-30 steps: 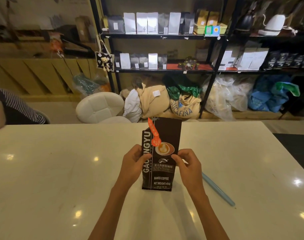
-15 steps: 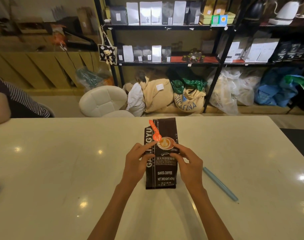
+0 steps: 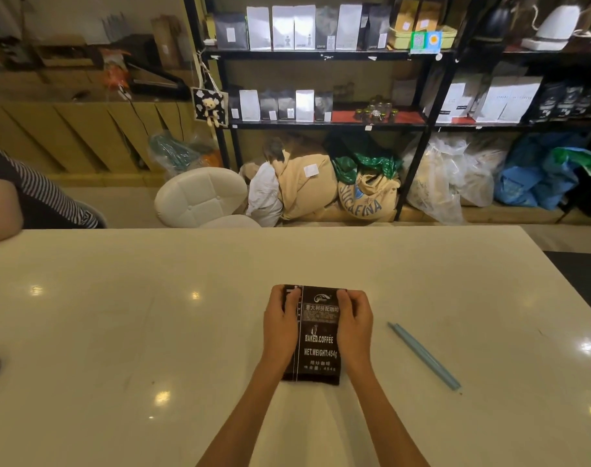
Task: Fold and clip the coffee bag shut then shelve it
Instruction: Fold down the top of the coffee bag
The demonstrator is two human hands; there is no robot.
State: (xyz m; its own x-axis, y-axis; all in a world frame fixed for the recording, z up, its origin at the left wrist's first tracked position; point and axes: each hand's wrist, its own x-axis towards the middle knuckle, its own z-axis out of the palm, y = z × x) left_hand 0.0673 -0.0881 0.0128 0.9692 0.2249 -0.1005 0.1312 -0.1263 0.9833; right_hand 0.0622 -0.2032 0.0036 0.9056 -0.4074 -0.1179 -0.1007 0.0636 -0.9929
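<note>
A glossy white table (image 3: 118, 332) spreads under and around the hands, dotted with reflected ceiling lights. Beyond the hands stands black metal shelving (image 3: 425, 129), with burlap sacks (image 3: 364, 197) and plastic bags (image 3: 456, 176) heaped on the floor beneath it. Far ahead to the left sit a white padded stool (image 3: 199, 197) and a wooden slatted wall (image 3: 68, 136).

The dark brown coffee bag (image 3: 316, 335) lies flat on the white table (image 3: 152, 332), top folded down, a pale blue clip (image 3: 423, 355) nearby at its right.
</note>
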